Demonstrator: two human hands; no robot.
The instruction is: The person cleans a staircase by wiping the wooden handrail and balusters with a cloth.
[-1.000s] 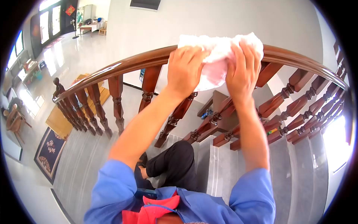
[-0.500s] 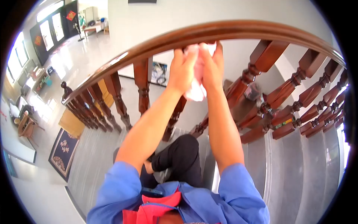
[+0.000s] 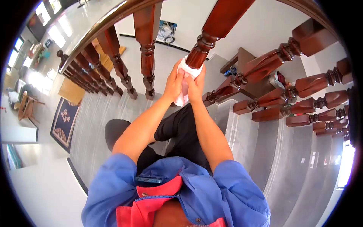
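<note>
A pale pink and white cloth [image 3: 183, 94] is wrapped round the lower part of a dark red wooden baluster [image 3: 206, 39]. My left hand [image 3: 174, 83] presses the cloth from the left side, its fingers curled round the post. On the right side my right hand [image 3: 196, 85] grips the same cloth, thumb close to the other thumb. The baluster's foot is hidden behind the hands and cloth. Its upper block rises out of the top of the view.
A curved wooden handrail [image 3: 109, 20] runs above several more balusters [image 3: 147, 49] on both sides. Grey stair steps [image 3: 264, 151] descend at the right. A patterned rug [image 3: 65, 121] lies at the left, near a wooden chair [image 3: 29, 104]. Cables [image 3: 168, 34] hang from a wall box.
Both hands and the cloth have slid down the baluster from just under the handrail to its lower part. The view has tilted downward, too.
</note>
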